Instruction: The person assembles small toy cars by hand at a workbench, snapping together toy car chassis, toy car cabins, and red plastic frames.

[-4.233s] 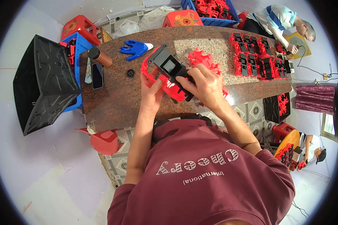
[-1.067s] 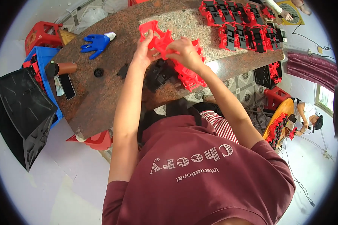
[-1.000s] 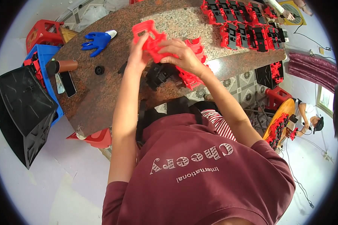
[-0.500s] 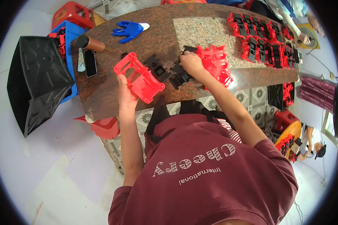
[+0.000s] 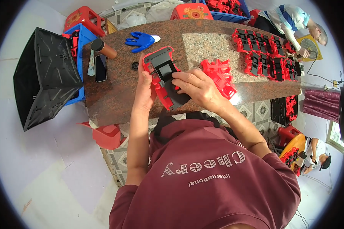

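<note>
My left hand grips the left side of a red plastic housing, raised over the near side of the table. A black plastic insert lies within the housing, along most of its length. My right hand is closed at the insert's right edge, fingertips pressed against it. The fingers cover part of the insert, so I cannot tell how firmly it sits. Just right of that hand, several empty red housings rest in a cluster.
A blue glove, brown cup, phone and small black round part lie on the stone table. Rows of red-and-black assemblies stand at right. A black crate leans at left. Another person sits beyond the right end.
My right hand has left the table with black plastic, which now lies in the red housing. The left hand has turned the housing more upright. The whole view has shifted slightly.
</note>
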`<action>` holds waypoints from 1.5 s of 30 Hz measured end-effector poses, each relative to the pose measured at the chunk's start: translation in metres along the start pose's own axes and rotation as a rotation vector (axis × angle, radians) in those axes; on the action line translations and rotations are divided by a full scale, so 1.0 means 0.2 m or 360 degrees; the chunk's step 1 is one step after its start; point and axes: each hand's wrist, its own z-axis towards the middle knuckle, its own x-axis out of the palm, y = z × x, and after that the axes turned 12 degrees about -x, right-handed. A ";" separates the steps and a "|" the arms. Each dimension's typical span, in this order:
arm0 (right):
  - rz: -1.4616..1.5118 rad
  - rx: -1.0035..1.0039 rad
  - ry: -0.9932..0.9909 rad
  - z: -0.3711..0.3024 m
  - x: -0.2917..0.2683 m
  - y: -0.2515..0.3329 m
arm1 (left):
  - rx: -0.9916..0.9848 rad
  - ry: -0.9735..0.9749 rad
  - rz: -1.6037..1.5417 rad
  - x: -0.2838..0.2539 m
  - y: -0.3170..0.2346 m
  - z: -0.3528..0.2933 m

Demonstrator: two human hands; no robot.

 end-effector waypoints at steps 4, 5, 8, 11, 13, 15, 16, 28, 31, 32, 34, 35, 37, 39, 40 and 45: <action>-0.0093 -0.0030 -0.0012 -0.02 -0.01 0.01 | 0.0021 -0.0013 0.0044 0.07 -0.01 0.00; -0.0103 -0.0026 -0.0017 -0.03 -0.02 0.02 | 0.0025 -0.0029 0.0043 0.08 -0.01 0.00; -0.0115 0.0052 0.0032 -0.06 -0.04 0.04 | -0.0014 0.0171 -0.0184 0.07 0.02 0.01; -0.0241 0.0043 0.0202 -0.08 -0.06 0.02 | 0.0055 -0.0013 0.0263 0.14 -0.01 -0.01; 0.0051 0.0144 -0.0151 -0.07 -0.11 -0.04 | 0.0012 -0.0016 0.0196 0.19 -0.01 0.00; 0.0080 0.0455 -0.0407 -0.05 -0.06 -0.07 | -0.0051 -0.0014 0.0135 0.25 -0.01 0.00; 0.0390 0.0775 -0.0555 -0.05 -0.01 -0.13 | -0.0128 0.0053 0.0060 0.27 -0.02 0.01; 0.1414 0.1310 -0.0133 -0.27 -0.16 -0.31 | -0.0078 -0.0178 -0.0187 0.39 0.09 0.40; 0.1816 0.1387 -0.0624 -0.30 -0.17 -0.25 | -0.0154 -0.0052 -0.0227 0.49 0.11 0.44; 0.1906 0.1398 -0.0791 -0.33 -0.16 -0.26 | -0.0038 -0.0164 -0.0073 0.53 0.13 0.46; 0.1643 0.1465 -0.0825 -0.37 -0.16 -0.28 | 0.0094 -0.0137 0.0014 0.60 0.18 0.52; 0.1451 0.1517 -0.0750 -0.39 -0.18 -0.32 | 0.0086 -0.0060 0.0042 0.59 0.23 0.59; 0.1266 0.1575 -0.0708 -0.51 -0.22 -0.42 | 0.0029 -0.0037 0.0045 0.67 0.29 0.71; 0.1497 0.1614 -0.0901 -0.64 -0.29 -0.56 | -0.0091 -0.0061 0.0138 0.82 0.38 0.88; 0.1547 0.1684 -0.0964 -0.68 -0.36 -0.63 | -0.0173 -0.0128 0.0225 0.91 0.41 0.96; 0.0992 0.2161 -0.1171 -1.03 -0.33 -0.85 | -0.0310 -0.0112 0.0462 0.58 0.91 1.76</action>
